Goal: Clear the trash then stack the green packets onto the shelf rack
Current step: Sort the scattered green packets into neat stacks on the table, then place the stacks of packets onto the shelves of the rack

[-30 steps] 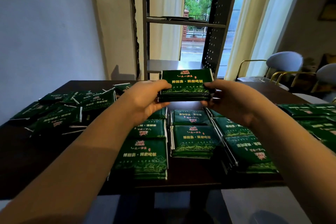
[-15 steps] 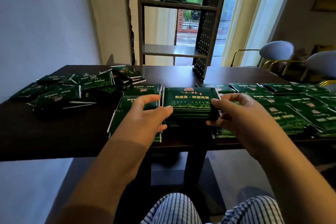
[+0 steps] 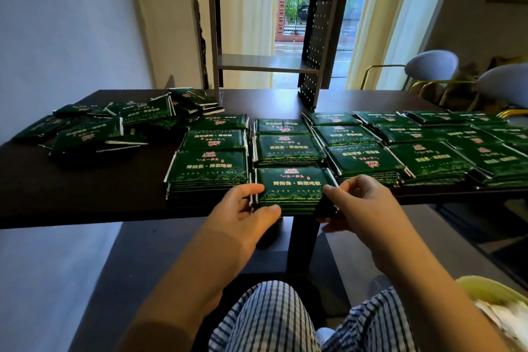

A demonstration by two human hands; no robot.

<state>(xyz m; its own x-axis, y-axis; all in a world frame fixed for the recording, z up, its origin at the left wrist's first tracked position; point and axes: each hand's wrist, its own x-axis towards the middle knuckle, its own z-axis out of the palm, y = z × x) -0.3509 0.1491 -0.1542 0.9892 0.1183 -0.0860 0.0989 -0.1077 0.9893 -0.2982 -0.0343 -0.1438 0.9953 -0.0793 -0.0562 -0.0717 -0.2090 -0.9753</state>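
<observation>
Dozens of green packets here, so going left to right. Out at 10 o'clock from the hands there's a loose heap [image 3: 94, 128] of them, tipped every which way on the dark surface [image 3: 85, 194]. Next over, a squared-up stack [image 3: 208, 171] sits just beside the one being handled. The left hand [image 3: 243, 214] is clamped on the left end of the near stack [image 3: 294, 188], thumb on top and fingers curled against the front edge; the right hand [image 3: 363, 203] pinches the right end the same way. That stack is right at the near lip of the surface, just in front of the row behind it. The shelf rack [image 3: 265, 63] stands further back at 12 o'clock. Off at 2 o'clock run more tidy stacks [image 3: 428, 157], and down at 5 o'clock there's a yellowish thing [image 3: 491, 303] with white scraps in it, maybe the trash, can't tell.

What I'd worry about: these wrappers look slick, and the grip is only on the two ends. Squeeze too little on the lift and the middle packets could slide out and fan over the edge onto the floor. Squeeze too hard and the stack could bow and pop. A low carry over the rows behind could clip them and knock one askew. And a tilted stack might catch the rack's perforated side panel.
</observation>
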